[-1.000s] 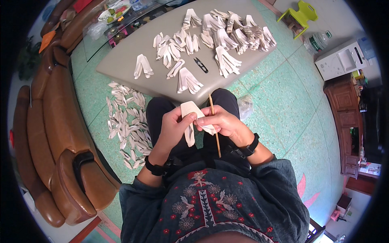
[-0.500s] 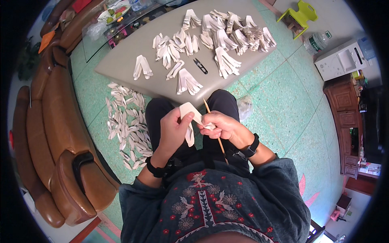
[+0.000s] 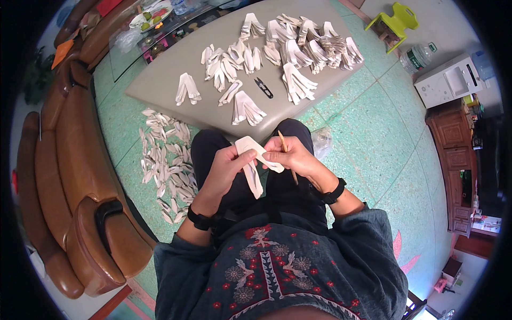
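Above my lap I hold an off-white, V-shaped strip of cloth-like material (image 3: 253,176), its bend at the top and its two arms hanging apart. My left hand (image 3: 226,166) pinches one arm near the bend, thumb on top. With thumb and fingers, my right hand (image 3: 290,157) grips the other arm. A pointed wooden stick (image 3: 282,141) also lies in my right hand, crossing behind the fingers and poking out above and below. Ahead on the grey table are bundles of similar V-shaped pieces (image 3: 247,108) and small black thread snips (image 3: 264,88).
Many loose white pieces (image 3: 169,170) lie heaped on the green floor to my left. A brown leather sofa (image 3: 88,176) stands beyond them. A clear plastic bag (image 3: 322,142) is by my right knee. Farther right are a green chair (image 3: 397,24) and a white water dispenser (image 3: 449,81).
The folded-up right arm of the strip is now opened out below my right fingers. My right hand has turned, and the stick has swung more upright with its tip higher in the grip.
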`<state>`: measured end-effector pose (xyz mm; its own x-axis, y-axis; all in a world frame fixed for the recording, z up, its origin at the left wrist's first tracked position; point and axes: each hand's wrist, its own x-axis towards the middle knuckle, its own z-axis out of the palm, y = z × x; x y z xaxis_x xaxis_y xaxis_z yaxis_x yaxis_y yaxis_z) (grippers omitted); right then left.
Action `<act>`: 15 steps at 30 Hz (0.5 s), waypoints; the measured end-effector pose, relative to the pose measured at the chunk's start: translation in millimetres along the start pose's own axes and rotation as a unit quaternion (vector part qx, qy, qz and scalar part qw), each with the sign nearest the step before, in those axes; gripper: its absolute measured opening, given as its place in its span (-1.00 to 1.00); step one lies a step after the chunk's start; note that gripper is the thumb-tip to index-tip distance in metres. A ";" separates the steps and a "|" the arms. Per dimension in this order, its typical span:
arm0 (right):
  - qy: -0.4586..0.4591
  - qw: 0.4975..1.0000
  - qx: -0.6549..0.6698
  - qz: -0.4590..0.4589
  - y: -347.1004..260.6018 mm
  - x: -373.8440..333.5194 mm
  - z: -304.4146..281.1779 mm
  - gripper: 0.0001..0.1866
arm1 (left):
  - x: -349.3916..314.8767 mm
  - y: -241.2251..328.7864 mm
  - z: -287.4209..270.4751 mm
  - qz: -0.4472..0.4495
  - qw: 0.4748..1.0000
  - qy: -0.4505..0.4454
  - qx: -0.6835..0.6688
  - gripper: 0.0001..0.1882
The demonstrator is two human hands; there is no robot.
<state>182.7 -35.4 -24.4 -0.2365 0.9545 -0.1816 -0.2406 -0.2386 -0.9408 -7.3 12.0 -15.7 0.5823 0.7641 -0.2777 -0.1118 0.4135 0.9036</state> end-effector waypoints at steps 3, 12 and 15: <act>0.020 0.998 -0.043 0.050 -3.0 -2.1 1.2 -0.94 | -0.9 7.4 -3.9 -0.018 0.996 -0.075 0.036 -0.81; 0.095 0.995 0.024 -0.026 5.6 -4.7 18.3 -0.88 | -6.6 -12.0 16.3 0.093 0.987 0.101 0.087 -0.88; 0.078 0.996 -0.038 -0.037 5.3 -2.8 12.8 -0.90 | -5.1 -15.8 17.4 0.099 0.983 0.117 0.097 -0.88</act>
<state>170.1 -41.6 -25.2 -0.0709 0.9864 -0.1483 -0.1792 -0.1589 -0.9709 5.6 -7.0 -22.9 0.3610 0.9226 -0.1361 -0.0355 0.1595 0.9866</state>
